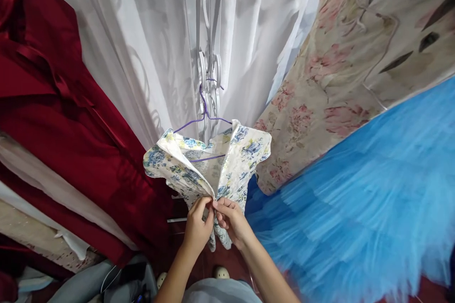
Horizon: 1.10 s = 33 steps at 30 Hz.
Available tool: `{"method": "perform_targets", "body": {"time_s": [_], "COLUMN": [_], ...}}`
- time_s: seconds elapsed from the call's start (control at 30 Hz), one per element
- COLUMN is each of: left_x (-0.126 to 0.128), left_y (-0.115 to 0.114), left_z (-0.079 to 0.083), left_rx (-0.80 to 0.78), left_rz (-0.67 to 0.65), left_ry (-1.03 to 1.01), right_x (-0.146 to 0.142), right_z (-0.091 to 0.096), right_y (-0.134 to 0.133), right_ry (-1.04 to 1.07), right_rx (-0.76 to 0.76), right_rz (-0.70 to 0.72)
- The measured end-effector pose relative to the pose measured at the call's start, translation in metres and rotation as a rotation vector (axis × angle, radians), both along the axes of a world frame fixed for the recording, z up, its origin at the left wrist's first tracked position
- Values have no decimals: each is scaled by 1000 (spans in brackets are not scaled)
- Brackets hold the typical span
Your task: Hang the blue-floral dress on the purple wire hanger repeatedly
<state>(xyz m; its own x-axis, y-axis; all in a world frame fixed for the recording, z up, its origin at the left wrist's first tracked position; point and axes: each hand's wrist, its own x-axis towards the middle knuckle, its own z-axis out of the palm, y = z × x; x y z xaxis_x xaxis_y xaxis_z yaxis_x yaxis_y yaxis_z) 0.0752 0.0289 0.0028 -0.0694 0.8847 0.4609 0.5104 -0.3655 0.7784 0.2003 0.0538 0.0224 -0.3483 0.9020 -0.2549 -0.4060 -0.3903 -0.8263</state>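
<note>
A small white dress with a blue floral print [185, 163] hangs on a purple wire hanger [202, 120], which hooks onto a white metal grille behind a sheer curtain. My left hand [197, 227] and my right hand [229, 220] meet at the dress's front opening, just below the collar. Both hands pinch the two fabric edges together with closed fingers. Whatever small fastening sits between the fingertips is hidden.
Dark red satin fabric [53, 104] hangs on the left. A sheer white curtain [149, 42] fills the middle. A beige floral cloth [355, 56] hangs at the upper right, above a bright blue tulle skirt [355, 198]. Grey cloth [88, 284] lies at the bottom left.
</note>
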Motion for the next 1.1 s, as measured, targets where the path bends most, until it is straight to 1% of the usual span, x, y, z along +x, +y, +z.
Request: {"method": "perform_targets", "body": {"time_s": [0.07, 0.13, 0.2, 0.27, 0.4, 0.47, 0.6, 0.7, 0.83, 1.03, 1.1], "left_x": [-2, -5, -7, -8, -5, -3, 2, 7, 10, 13, 15], "left_y": [0, 0, -1, -1, -5, -6, -9, -9, -11, -16, -17], "left_z": [3, 5, 5, 5, 4, 4, 5, 5, 7, 7, 6], "left_rx": [-24, -46, -59, -69, -80, -82, -72, -44, -26, -32, -37], "left_rz": [-17, -28, -30, -25, -18, -9, 26, 61, 83, 102, 108], "left_ry": [19, 39, 52, 52, 24, 11, 32, 53, 68, 95, 107], "right_x": [0, 1, 4, 7, 11, 12, 14, 17, 20, 30, 31], "right_z": [-2, -2, -1, 1, 8, 12, 17, 18, 17, 15, 19], "right_y": [-3, -5, -5, -3, 1, 1, 1, 5, 9, 2, 3], "right_ry": [-119, -257, -352, -386, -343, -319, -265, -263, -267, -266, -263], "right_rx": [95, 244, 350, 358, 276, 272, 232, 202, 224, 251, 244], "right_rz": [-98, -199, -250, -198, 35, 87, 119, 139, 179, 255, 246]}}
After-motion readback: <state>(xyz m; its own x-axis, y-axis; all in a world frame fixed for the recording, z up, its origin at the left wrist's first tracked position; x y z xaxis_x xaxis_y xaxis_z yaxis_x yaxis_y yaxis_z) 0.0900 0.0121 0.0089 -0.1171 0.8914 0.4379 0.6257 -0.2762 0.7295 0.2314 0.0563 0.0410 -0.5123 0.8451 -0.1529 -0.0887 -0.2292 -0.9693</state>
